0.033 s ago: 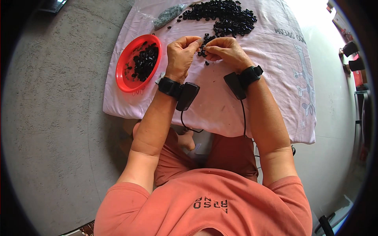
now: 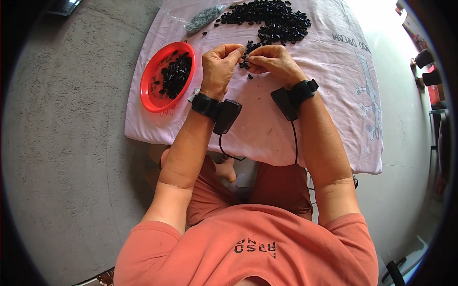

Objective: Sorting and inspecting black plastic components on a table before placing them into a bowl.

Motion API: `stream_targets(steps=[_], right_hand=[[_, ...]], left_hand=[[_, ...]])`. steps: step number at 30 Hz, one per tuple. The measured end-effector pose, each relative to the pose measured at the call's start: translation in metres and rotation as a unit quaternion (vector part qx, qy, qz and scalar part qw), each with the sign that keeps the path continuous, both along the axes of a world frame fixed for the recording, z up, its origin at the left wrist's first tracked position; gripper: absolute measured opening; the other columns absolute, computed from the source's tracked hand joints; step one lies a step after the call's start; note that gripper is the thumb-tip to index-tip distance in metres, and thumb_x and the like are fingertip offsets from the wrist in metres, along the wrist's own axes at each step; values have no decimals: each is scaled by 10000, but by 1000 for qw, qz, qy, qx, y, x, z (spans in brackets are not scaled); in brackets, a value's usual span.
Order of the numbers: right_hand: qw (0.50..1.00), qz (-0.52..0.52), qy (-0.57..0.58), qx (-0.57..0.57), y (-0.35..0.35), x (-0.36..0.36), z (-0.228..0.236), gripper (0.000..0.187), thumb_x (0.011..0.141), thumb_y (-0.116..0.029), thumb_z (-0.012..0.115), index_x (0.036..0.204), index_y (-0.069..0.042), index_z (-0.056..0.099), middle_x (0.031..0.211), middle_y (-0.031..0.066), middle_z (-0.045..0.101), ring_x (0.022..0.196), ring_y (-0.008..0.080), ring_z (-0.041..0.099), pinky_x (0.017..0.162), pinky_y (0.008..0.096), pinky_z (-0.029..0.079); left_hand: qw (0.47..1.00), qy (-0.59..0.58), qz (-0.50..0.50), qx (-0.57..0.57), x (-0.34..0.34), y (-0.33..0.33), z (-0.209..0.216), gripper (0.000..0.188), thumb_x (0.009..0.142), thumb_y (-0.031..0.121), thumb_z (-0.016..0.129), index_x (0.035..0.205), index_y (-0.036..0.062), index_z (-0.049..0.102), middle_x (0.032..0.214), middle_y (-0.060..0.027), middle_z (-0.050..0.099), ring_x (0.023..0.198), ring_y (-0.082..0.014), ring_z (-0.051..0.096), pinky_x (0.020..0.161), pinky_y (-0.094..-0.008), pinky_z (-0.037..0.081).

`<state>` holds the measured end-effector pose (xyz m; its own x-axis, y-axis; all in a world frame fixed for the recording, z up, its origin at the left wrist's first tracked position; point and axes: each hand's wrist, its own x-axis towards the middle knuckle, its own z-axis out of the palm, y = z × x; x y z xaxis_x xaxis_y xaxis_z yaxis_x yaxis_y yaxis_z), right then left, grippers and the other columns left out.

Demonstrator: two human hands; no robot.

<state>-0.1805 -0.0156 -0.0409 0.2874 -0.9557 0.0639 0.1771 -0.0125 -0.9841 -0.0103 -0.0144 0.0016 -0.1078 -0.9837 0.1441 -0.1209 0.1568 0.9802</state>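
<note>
Over the cloth-covered table, my left hand (image 2: pixel 219 69) and my right hand (image 2: pixel 277 63) face each other with the fingertips almost meeting. Thumb and forefinger are pinched together on both. Whatever they grip is too small to make out. Just beyond and between the fingertips lie several small black plastic pieces (image 2: pixel 250 46). One loose black piece (image 2: pixel 250 76) rests on the cloth below them. To the left of my left hand stands a round red tray (image 2: pixel 149 97), holding a heap of similar black pieces (image 2: pixel 176 75).
A large pile of black pieces (image 2: pixel 272 21) covers the far middle of the table. A clear bag of small greyish parts (image 2: pixel 204 19) lies left of it. The pink cloth (image 2: pixel 329 105) has wrinkles. Wrist-worn black devices (image 2: pixel 228 117) trail thin cables toward my lap.
</note>
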Motion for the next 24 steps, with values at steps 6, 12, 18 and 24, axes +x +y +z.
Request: stream_targets(steps=[6, 12, 18, 24], right_hand=[[1000, 4, -12, -1, 1, -1, 1, 201, 916, -182, 640, 1005, -6, 680, 835, 75, 699, 725, 116, 668, 687, 244, 551], [1000, -4, -15, 5, 1, 1, 1, 201, 924, -170, 632, 1014, 4, 676, 832, 75, 694, 717, 117, 669, 685, 241, 553], [999, -5, -42, 1, -3, 1, -4, 178, 909, -85, 641, 1034, 39, 661, 840, 101, 698, 761, 145, 689, 656, 242, 555], [998, 5, -56, -10, -3, 5, -7, 184, 908, -69, 637, 1055, 41, 642, 886, 112, 697, 777, 153, 693, 668, 237, 554]], left_hand=[[1000, -15, 2, -22, -5, 1, -2, 94, 848, 53, 675, 906, -10, 715, 764, -18, 669, 680, -65, 576, 617, -208, 464], [992, -93, 17, -86, -3, 1, -6, 108, 847, 63, 673, 909, -15, 714, 774, -33, 687, 682, -68, 605, 620, -219, 492], [989, -119, 28, -89, -3, -1, -11, 121, 857, 58, 681, 945, -16, 718, 817, -38, 696, 710, -67, 604, 647, -212, 490], [985, -132, 47, -102, -3, 0, -16, 100, 830, 57, 687, 895, -12, 719, 779, -66, 702, 688, -93, 638, 640, -242, 513]])
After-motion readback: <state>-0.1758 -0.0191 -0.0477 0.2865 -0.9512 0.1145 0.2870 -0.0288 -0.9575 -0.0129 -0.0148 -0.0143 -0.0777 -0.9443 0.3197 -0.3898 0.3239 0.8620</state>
